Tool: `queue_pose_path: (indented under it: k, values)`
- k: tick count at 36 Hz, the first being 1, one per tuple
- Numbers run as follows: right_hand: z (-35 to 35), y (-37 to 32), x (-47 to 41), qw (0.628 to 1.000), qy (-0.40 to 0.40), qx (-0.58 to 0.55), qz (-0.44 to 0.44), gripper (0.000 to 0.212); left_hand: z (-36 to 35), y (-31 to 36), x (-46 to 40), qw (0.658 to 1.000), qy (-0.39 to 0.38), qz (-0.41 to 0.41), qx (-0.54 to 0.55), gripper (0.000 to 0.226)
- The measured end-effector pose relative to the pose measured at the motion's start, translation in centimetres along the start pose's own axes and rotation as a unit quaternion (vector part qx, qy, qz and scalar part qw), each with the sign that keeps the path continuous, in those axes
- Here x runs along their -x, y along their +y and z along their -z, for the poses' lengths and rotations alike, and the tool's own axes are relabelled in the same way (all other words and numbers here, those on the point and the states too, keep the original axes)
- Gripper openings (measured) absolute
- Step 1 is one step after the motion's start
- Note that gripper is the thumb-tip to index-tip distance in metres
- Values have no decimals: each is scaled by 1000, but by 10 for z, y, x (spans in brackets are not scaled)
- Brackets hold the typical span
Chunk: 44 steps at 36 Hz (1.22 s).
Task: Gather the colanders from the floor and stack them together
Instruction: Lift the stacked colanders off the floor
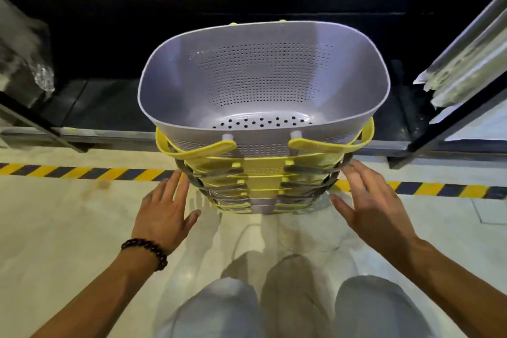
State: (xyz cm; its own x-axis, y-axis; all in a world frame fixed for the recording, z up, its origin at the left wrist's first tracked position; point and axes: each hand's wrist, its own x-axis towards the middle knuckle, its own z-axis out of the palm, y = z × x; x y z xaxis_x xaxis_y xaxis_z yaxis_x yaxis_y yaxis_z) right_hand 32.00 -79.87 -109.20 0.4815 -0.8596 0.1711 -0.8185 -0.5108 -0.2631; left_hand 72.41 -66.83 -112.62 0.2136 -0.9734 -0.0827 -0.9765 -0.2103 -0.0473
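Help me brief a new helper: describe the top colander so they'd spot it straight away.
Find the black-and-yellow hazard stripe across the pale floor; a stack of nested colanders stands on it, between the open left hand and right hand. The top colander is lavender-grey with yellow handles, the only one whose perforated inside shows.

The scene is viewed from a single head-worn camera. It is aimed forward and steeply down, close above the floor point(55, 214).
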Motion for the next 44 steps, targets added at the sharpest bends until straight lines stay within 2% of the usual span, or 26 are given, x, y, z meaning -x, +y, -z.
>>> queue_pose_path:
  k: [4,7,10,13,18,23,26,29,33,35,44]
  values:
    - [-3,4,0,996,-62,-45,-52,82,-10,-1,-9,999,2,4,42,87]
    - [-13,3,-7,981,-110,-133,-85,91,-17,-1,-17,990,27,-14,136,84]
    - [-23,-2,-15,966,-105,-201,-122,84,-24,4,-24,977,56,-14,203,81]
    - [-35,-1,-15,963,-89,-220,-126,79,-32,7,-33,964,55,-2,259,82]
    - [-55,5,-14,948,-104,-267,-137,89,-42,13,-48,930,15,4,366,98]
    - [-84,8,-13,917,-103,-346,-168,95,-54,23,-53,888,9,9,459,84]
    - [-102,10,-7,902,-82,-377,-193,101,-60,27,-54,873,16,1,488,80]
    - [-113,9,-8,902,-57,-380,-197,104,-68,24,-55,865,25,4,502,89]
    - [-111,4,-12,916,-39,-358,-177,90,-74,22,-55,860,24,11,510,100]
    - [-108,0,-15,911,-33,-374,-168,84,-74,24,-54,851,29,18,524,104]
    - [-105,-3,-16,912,-23,-381,-151,83,-73,28,-49,841,51,16,538,107]
